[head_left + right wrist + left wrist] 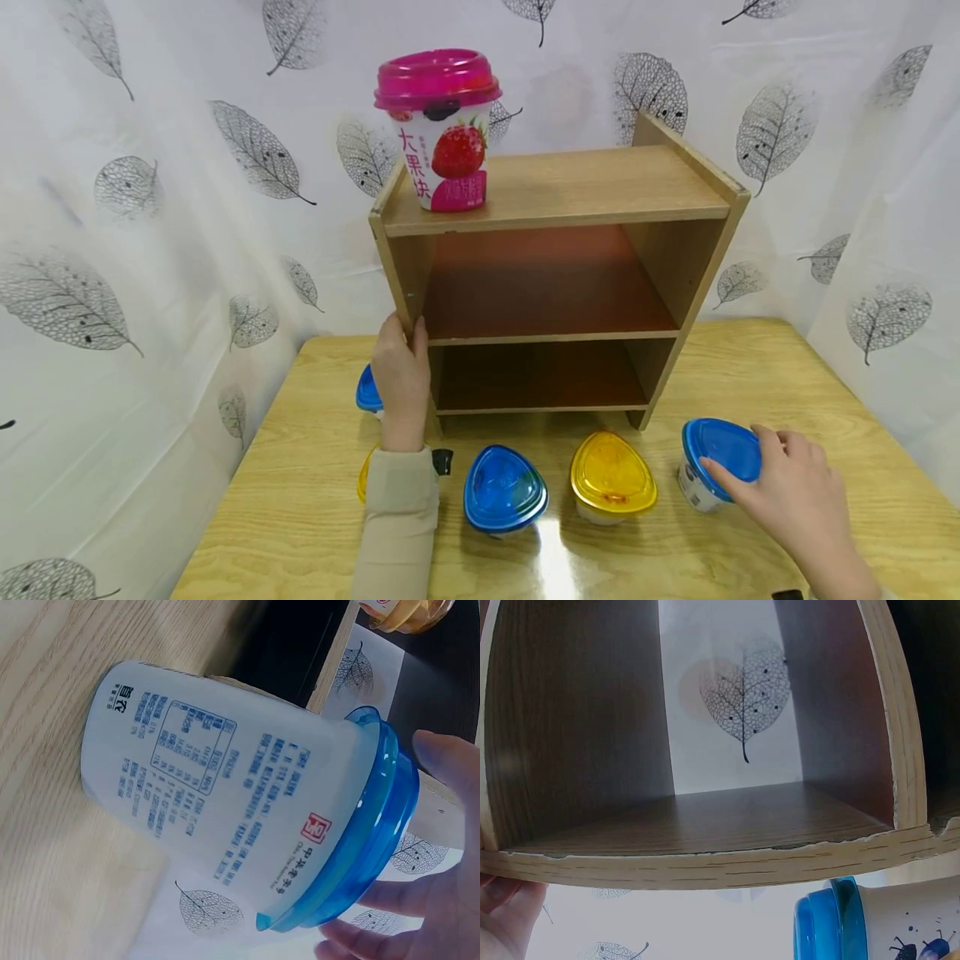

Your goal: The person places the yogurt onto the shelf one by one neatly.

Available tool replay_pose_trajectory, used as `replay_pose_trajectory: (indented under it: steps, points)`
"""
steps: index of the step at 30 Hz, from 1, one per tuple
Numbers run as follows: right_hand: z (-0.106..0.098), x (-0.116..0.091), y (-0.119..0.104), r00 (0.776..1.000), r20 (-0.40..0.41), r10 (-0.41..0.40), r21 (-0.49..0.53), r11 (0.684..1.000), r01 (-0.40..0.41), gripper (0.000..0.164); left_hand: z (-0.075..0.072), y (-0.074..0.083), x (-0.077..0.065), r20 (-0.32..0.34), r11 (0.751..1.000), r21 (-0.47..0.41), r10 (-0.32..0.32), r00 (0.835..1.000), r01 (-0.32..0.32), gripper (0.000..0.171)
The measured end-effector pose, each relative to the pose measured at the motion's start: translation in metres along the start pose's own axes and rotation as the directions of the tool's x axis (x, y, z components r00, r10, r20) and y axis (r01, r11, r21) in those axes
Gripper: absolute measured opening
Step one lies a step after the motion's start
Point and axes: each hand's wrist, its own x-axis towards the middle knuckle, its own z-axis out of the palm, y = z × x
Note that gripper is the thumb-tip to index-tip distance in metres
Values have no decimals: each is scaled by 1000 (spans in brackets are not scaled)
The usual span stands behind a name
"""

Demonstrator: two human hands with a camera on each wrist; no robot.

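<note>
My left hand (pixel 401 375) grips the front edge of the left side panel of a small wooden shelf (pixel 607 187). In the left wrist view, part of that hand (pixel 510 919) shows beside the shelf's edge (pixel 705 870). At the right, my right hand (pixel 802 492) spreads over a blue-lidded yogurt cup (pixel 701 492) standing on the table. The right wrist view has the thumb just off the blue lid (pixel 382 817), with fingers partly hidden behind it; whether they touch it is unclear. A pink-lidded strawberry yogurt cup (pixel 442 133) stands on the shelf's top board.
In front of the shelf stand another blue-lidded cup (pixel 504 492) and a yellow-lidded cup (pixel 611 475). Behind my left arm, another blue lid (pixel 367 392) and a yellow lid (pixel 364 475) partly show. A leaf-patterned curtain (pixel 187 208) surrounds the wooden table (pixel 277 467).
</note>
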Motion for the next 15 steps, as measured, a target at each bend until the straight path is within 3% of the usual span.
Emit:
replay_pose_trajectory:
  steps: [7,15]
  points:
    - [2,2,2,1000,15,-25,34,999,25,80,0,1,1,-4,1000,1,2,1000,-2,18]
    - [6,8,12,993,16,-116,194,975,111,72,1,0,0,2,1000,-2,-5,1000,5,20]
